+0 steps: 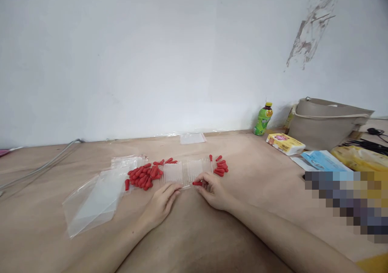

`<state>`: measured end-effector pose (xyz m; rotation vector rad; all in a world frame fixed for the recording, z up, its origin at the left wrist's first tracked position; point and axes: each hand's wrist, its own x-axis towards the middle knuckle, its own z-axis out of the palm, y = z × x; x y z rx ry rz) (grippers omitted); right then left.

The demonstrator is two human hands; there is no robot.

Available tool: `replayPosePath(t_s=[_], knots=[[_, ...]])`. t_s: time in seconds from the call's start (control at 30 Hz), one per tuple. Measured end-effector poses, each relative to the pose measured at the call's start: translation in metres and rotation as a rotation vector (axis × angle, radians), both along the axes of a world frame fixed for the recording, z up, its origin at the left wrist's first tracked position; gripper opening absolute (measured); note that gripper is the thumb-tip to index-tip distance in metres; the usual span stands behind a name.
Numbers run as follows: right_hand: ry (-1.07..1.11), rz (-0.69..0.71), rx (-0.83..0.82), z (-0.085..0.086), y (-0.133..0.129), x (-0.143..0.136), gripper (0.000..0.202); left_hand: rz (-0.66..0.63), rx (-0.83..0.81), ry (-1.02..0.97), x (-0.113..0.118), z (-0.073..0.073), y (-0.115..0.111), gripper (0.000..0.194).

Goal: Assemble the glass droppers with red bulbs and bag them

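Observation:
My right hand (214, 191) pinches a red rubber dropper bulb (197, 183) between thumb and fingertips. Facing it, my left hand (162, 203) has its fingers together on the near end of a thin clear dropper tube (186, 187), which points toward the bulb; whether the two touch is too small to tell. Just beyond both hands lie rows of clear tubes (172, 171), side by side. A heap of red bulbs (142, 176) is left of the tubes, partly on a clear plastic bag. On the right is a smaller group of red bulbs (221, 168), beside one tube capped in red.
Clear zip bags (100, 196) lie at left, and another bag (192, 138) is by the wall. A grey cable (45, 166) crosses the far left. To the right stand a green bottle (263, 120), a tissue pack (285, 143), a grey bag (324, 123) and a blue packet (325, 160).

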<state>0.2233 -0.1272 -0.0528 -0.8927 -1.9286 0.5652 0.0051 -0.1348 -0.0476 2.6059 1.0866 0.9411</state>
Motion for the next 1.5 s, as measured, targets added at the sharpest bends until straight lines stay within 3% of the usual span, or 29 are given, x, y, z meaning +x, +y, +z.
replayPosePath(t_s=[0.2,0.7,1.17,1.5], knots=[[-0.022,0.109,0.03,0.0,-0.002,0.0,0.016,-0.011,-0.022,-0.008,0.001,0.001,-0.002,0.023],[-0.01,0.082,-0.014,0.001,-0.003,-0.002,0.011,-0.046,0.026,-0.011,0.004,-0.003,0.002,0.026],[-0.065,0.117,0.187,-0.004,-0.002,0.0,0.011,-0.159,0.126,0.025,0.001,-0.009,0.005,0.036],[-0.229,0.109,0.333,-0.012,0.003,0.003,0.01,-0.114,0.242,0.12,0.0,-0.01,0.004,0.034]])
